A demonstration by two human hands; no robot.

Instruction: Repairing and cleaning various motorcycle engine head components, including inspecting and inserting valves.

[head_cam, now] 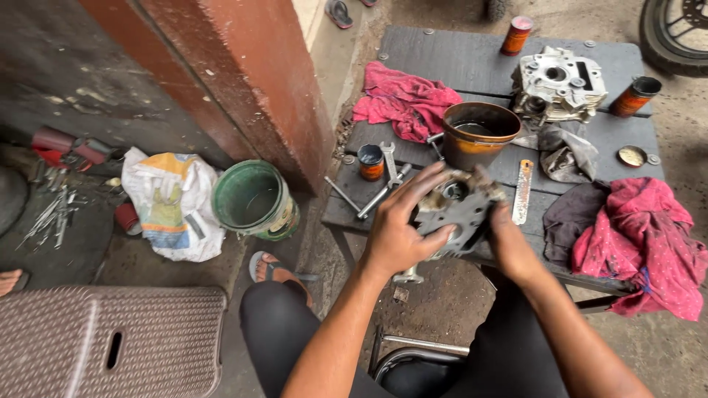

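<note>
1. left hand (394, 236): grip closed on the left side of a grey engine part (457, 210), fingers spread over its face.
2. right hand (509, 247): grip holding the part's right edge from beneath.
3. engine part: held above the desk's (450, 63) near edge.
4. brown bowl (479, 133): just behind the part, mid-desk.
5. wrenches (383, 184): near the left edge.
6. cylinder head (558, 83): towards the far right corner.
7. red rag (641, 243): over the near right corner.
</note>
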